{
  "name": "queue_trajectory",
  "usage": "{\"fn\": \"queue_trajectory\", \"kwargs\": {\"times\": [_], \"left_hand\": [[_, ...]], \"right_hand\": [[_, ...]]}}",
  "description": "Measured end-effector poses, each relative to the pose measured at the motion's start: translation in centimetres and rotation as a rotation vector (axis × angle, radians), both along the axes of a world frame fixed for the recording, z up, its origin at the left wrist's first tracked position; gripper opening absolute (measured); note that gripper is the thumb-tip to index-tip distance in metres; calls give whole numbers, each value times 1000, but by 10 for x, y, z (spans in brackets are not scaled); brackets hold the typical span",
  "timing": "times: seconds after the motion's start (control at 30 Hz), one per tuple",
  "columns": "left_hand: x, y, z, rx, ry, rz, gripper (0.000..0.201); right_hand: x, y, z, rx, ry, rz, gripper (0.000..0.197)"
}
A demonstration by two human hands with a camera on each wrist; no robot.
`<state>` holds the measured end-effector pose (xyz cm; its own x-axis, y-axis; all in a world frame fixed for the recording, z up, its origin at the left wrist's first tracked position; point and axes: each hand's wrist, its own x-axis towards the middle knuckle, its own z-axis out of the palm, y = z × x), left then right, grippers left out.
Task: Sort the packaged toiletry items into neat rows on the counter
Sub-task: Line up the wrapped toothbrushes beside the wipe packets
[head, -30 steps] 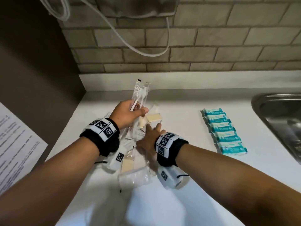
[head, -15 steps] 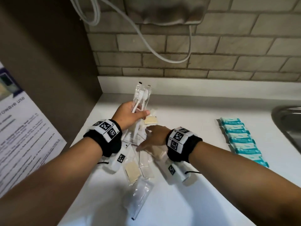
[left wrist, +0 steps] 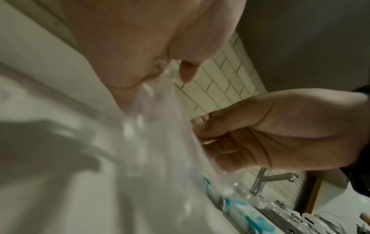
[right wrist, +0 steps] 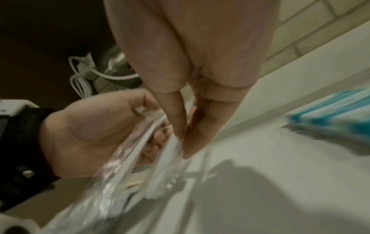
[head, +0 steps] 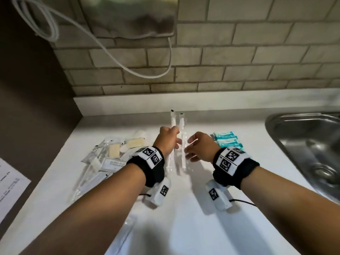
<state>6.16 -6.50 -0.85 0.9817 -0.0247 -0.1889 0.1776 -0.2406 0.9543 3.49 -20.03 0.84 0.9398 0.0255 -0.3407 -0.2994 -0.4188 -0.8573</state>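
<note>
We are seeing one row already lying neat, the teal packets [head: 227,141] right of centre on the counter [head: 184,227], while the clear-wrapped pile [head: 106,159] at centre left is waiting. Mid-frame, our left hand [head: 166,138] is gripping one wrapped toothbrush [head: 173,124] and our right hand [head: 199,147] is pinching another [head: 183,144], so we are judging most sorting undone.

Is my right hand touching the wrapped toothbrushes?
Touching. The right wrist view shows the right hand's fingertips pinching the wrapped toothbrushes' clear plastic.
</note>
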Motion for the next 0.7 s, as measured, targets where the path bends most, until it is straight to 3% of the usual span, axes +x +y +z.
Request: {"fn": "queue_trajectory", "kwargs": {"times": [0.2, 0.33, 0.43, 0.5, 0.7], "left_hand": [[1, -38, -30, 108, 55, -11, 13], [10, -45, -41, 288, 56, -59, 36], [17, -51, -43, 327, 67, -56, 14], [24, -55, -47, 340, 70, -26, 16], [28, -63, -45, 364, 112, 38, 23]], "right_hand": [[11, -41, -21, -317, 42, -10, 24], [17, -57, -26, -355, 72, 33, 25], [18, -63, -32, -401, 83, 55, 14], [19, -64, -35, -443, 69, 57, 9], [22, -55, -35, -717, 56, 114, 35]]}}
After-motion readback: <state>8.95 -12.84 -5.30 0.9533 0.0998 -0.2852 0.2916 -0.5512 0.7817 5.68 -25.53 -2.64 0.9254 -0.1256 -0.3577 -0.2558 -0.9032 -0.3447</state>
